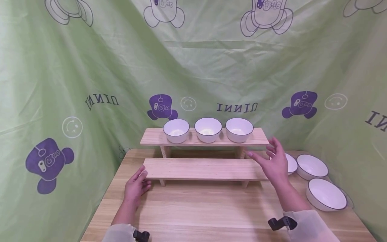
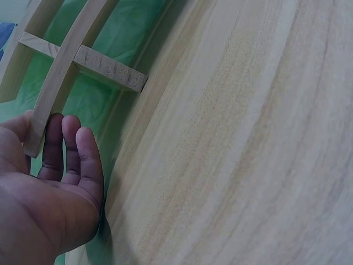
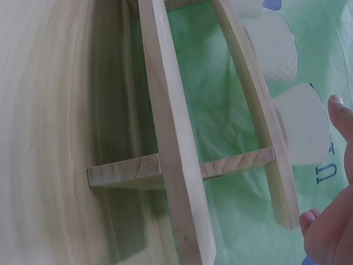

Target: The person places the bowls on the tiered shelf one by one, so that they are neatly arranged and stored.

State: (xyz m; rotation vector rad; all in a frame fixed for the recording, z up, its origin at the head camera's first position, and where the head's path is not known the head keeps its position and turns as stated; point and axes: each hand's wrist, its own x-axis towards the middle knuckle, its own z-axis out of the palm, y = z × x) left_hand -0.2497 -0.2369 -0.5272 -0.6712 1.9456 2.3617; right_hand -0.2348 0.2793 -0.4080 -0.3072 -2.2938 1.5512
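Observation:
A two-tier wooden shelf [image 1: 205, 168] stands on the table, with three white dark-rimmed bowls, a left bowl [image 1: 176, 131], a middle bowl [image 1: 208, 130] and a right bowl [image 1: 239, 130], in a row on its upper board [image 1: 152, 137]. My left hand [image 1: 136, 186] holds the left end of the lower board; the left wrist view shows the thumb on one face and the fingers [image 2: 88, 157] at the other. By the upper board's right end is my right hand [image 1: 276, 164], its thumb spread from bent fingers, gripping nothing.
To the right on the wooden table [image 1: 193, 215] sit three more white bowls: a front bowl [image 1: 326, 195], a back bowl [image 1: 312, 167] and one bowl [image 1: 291, 164] partly hidden by my right hand. A green printed curtain [image 1: 199, 74] hangs behind and along both sides.

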